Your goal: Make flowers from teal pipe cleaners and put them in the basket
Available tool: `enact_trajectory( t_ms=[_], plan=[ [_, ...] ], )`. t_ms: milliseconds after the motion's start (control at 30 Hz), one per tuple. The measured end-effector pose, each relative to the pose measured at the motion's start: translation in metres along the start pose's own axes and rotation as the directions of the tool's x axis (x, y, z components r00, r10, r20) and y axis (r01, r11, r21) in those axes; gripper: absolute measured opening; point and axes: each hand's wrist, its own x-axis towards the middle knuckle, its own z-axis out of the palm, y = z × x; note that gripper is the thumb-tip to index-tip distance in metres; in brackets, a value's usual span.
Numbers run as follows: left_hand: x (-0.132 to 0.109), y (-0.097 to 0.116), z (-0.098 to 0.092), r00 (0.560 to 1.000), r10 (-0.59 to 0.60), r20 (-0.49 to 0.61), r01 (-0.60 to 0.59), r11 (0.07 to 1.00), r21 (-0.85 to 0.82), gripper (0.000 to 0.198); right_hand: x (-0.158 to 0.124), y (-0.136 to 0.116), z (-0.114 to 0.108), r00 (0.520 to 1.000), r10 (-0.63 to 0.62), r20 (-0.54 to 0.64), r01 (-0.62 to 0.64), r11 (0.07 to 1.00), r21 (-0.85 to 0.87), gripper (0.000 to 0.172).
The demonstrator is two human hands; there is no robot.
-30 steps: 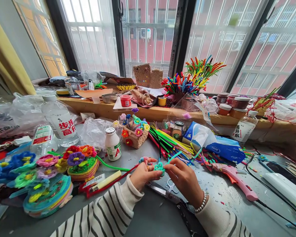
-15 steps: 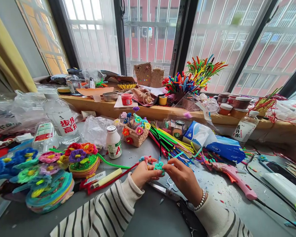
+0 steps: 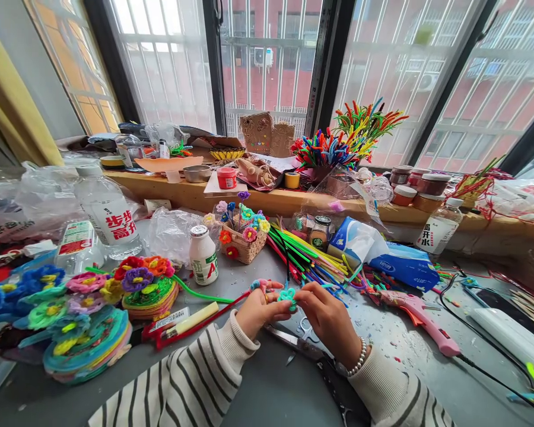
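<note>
Turquoise pipe-cleaner flower [image 3: 287, 299] sits pinched in your left hand [image 3: 256, 314] above the worktop [image 3: 271, 385]; your right hand [image 3: 331, 320] meets its edge, grip unclear. You're probably shaping it; next, steady the left and bend gently.

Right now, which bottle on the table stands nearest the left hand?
The white bottle beside the flower basket; the transparent bottles sit farther from the left hand.

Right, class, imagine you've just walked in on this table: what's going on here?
A person is handling a small turquoise looped piece. The left hand holds it; the right hand has its fingertips at the piece's edge, though whether they pinch it is hard to see. Scissors lie below on the table, a pink glue gun to the right, and a flower-filled basket stands behind.
</note>
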Motion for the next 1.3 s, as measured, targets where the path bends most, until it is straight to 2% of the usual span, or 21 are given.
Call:
enact_trajectory(
  t_ms=[300,433,567,733,867,933,1000,1067,1133,1200,1300],
  plan=[
    [-0.002,-0.002,0.001,0.999,-0.018,-0.043,0.017,1.0,-0.025,0.039,-0.001,-0.002,0.001,0.999,-0.044,-0.015,0.043,0.999,-0.03,0.021],
    [-0.002,-0.003,0.002,0.991,0.091,-0.094,-0.091,0.996,0.001,0.043,0.001,-0.003,0.0,0.997,-0.055,-0.051,0.054,0.998,-0.018,0.019],
    [-0.001,-0.004,0.003,0.965,0.25,-0.077,-0.241,0.965,0.103,0.044,0.0,-0.004,0.003,0.998,-0.029,-0.051,0.028,0.999,-0.018,0.018],
    [-0.002,-0.007,0.004,0.901,0.429,-0.061,-0.4,0.878,0.264,0.034,-0.001,-0.006,0.007,0.998,0.018,-0.059,-0.018,1.0,-0.013,0.015],
    [-0.005,-0.009,0.005,0.838,0.542,-0.063,-0.459,0.762,0.457,0.026,-0.002,-0.008,0.008,0.996,0.063,-0.063,-0.061,0.998,0.03,0.015],
    [-0.008,-0.009,0.006,0.795,0.604,-0.057,-0.479,0.683,0.551,0.022,-0.002,-0.01,0.009,0.991,0.122,-0.063,-0.115,0.989,0.097,0.013],
    [-0.01,-0.009,0.007,0.729,0.684,-0.026,-0.509,0.567,0.648,0.017,-0.001,-0.013,0.01,0.975,0.216,-0.057,-0.2,0.958,0.206,0.011],
    [-0.012,-0.009,0.007,0.663,0.748,0.039,-0.527,0.429,0.734,0.013,0.002,-0.014,0.01,0.944,0.328,-0.023,-0.3,0.889,0.346,0.012],
    [-0.012,-0.009,0.006,0.622,0.775,0.109,-0.532,0.317,0.785,0.01,0.005,-0.015,0.01,0.904,0.424,0.053,-0.391,0.773,0.499,0.015],
    [-0.012,-0.009,0.005,0.605,0.777,0.173,-0.544,0.244,0.803,0.011,0.007,-0.013,0.009,0.854,0.486,0.189,-0.482,0.598,0.641,0.016],
    [-0.011,-0.01,0.004,0.581,0.773,0.257,-0.583,0.174,0.793,0.013,0.007,-0.006,0.008,0.742,0.474,0.474,-0.628,0.246,0.738,0.017]
  ],
)
